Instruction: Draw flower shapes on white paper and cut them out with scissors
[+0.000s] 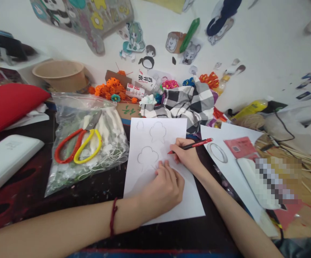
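Observation:
A white sheet of paper (168, 211) lies on the dark table, with faint grey cloud-topped outlines drawn on its upper half. My right hand (185, 154) rests at the paper's right edge, closed around a red and black pencil (195, 144). The pencil lies slanted, its red tip just above the sheet. My left hand (166, 186) is on the paper below the largest outline, its fingers curled together and the fingertips at that drawing's lower edge. Whatever may be under those fingers is hidden. A dark red cord bracelet (113, 216) circles the left wrist.
Left of the paper, scissors (77, 147) with red and yellow handles lie on a clear plastic bag (64, 179). A white box-like device (13, 161) and a red object (10, 104) are farther left. Checkered cloth (182, 100) sits behind; a tape ring (217, 153) is at right.

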